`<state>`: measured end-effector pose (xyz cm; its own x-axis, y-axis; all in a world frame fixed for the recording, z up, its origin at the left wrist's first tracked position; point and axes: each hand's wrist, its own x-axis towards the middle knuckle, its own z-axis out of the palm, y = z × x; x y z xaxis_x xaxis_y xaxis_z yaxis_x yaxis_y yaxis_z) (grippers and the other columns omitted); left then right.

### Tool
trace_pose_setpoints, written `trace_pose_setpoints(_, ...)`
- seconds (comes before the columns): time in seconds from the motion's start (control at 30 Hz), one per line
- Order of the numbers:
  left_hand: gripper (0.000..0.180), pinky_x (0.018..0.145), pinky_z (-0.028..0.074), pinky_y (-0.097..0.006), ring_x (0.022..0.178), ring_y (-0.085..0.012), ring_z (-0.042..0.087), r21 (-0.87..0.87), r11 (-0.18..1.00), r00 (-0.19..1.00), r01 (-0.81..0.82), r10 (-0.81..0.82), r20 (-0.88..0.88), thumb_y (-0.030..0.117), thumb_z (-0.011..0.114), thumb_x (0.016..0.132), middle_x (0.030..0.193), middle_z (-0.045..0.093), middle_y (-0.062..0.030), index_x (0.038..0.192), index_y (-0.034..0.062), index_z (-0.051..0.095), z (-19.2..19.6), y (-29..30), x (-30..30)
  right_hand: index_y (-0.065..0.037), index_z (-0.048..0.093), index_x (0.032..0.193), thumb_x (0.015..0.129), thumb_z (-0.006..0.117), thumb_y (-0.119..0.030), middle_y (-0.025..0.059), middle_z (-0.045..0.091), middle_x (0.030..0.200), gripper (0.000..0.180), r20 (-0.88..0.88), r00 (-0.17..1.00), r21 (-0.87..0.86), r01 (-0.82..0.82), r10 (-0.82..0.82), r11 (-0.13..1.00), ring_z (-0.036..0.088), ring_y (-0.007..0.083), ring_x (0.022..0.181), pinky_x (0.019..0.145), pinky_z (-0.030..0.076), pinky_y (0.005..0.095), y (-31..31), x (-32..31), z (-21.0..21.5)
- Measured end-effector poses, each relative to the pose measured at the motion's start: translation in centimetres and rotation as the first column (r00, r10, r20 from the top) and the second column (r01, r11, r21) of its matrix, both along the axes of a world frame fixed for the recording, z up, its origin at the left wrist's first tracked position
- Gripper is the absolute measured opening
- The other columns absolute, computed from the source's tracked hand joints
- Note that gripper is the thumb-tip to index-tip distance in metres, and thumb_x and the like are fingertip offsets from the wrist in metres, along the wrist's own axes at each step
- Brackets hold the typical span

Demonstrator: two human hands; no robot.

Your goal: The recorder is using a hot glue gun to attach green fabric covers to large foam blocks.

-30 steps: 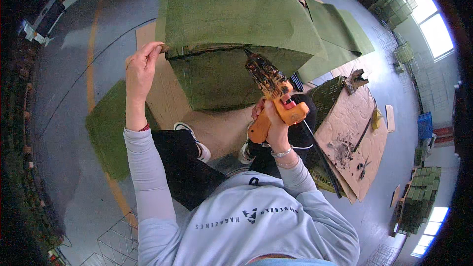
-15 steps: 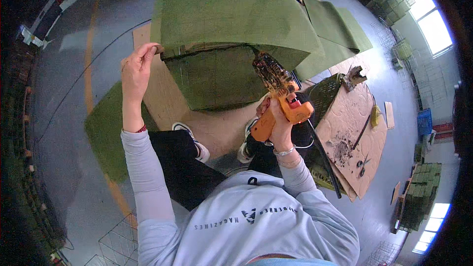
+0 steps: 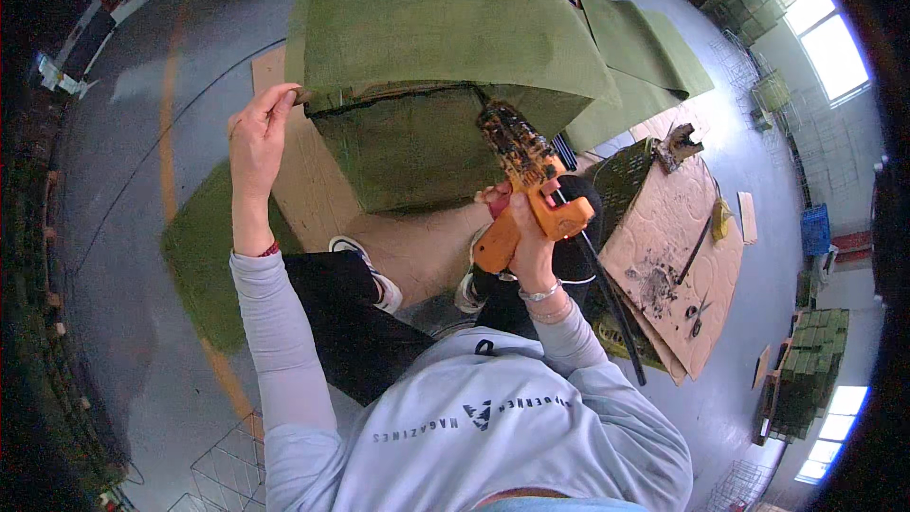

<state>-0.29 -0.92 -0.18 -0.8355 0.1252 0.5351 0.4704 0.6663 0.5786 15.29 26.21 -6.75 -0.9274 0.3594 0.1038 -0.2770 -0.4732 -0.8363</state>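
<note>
In front of me stands a box-shaped piece covered in green fabric [image 3: 417, 166], a flap of green fabric [image 3: 445, 19] spread over its top. My left hand [image 3: 258, 147] pinches the flap's near left corner, fingertips pressed together. Wrapped round the handle of an orange hot glue gun [image 3: 517, 156] is my right hand [image 3: 536, 251]. The gun's front is crusted with black residue, and its tip touches or nearly touches the seam under the flap. A dark line of glue [image 3: 398, 98] runs along that seam. A long black glue stick [image 3: 616, 318] sticks out behind the gun.
At right, stained cardboard [image 3: 692, 256] lies on a green crate [image 3: 611, 185], with scissors [image 3: 700, 318] and a dirty block [image 3: 678, 147] on it. More green sheets [image 3: 635, 47] lie beyond. A green piece [image 3: 213, 265] lies on the floor at left; a cable [image 3: 180, 123] crosses there.
The glue gun and my right hand have shifted slightly left, the tip moving a little along the seam. My left hand has moved slightly left, still pinching the flap's corner.
</note>
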Motion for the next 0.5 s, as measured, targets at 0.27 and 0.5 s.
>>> trace_pose_setpoints(0.27,0.018,0.061,0.044,-0.027,0.066,-0.0193,0.06,0.044,0.999,0.999,0.024,-0.023,-0.032,0.018,0.053,0.088,0.077,0.063,-0.0112,0.093,0.0025,0.061,0.36,0.38,0.37,-0.003,0.051,0.103,0.087,0.058,-0.016,0.0055,0.056,0.089,0.023,0.074,0.997,0.011,-0.038,0.037,0.999,0.057,0.0169,0.08,0.075,0.049,0.0331,0.24,0.3,-0.43)
trace_pose_setpoints(0.5,0.015,0.058,0.043,-0.027,0.063,-0.0179,0.06,-0.025,1.0,1.0,-0.01,0.01,0.003,0.015,0.055,0.087,0.076,0.063,-0.0116,0.093,0.0029,0.062,0.77,0.47,0.52,-0.001,0.049,0.107,0.086,0.057,-0.014,0.0072,0.055,0.09,0.025,0.035,0.996,-0.022,-0.078,0.079,0.997,0.056,0.019,0.08,0.072,0.048,0.0361,-0.08,0.16,-0.48)
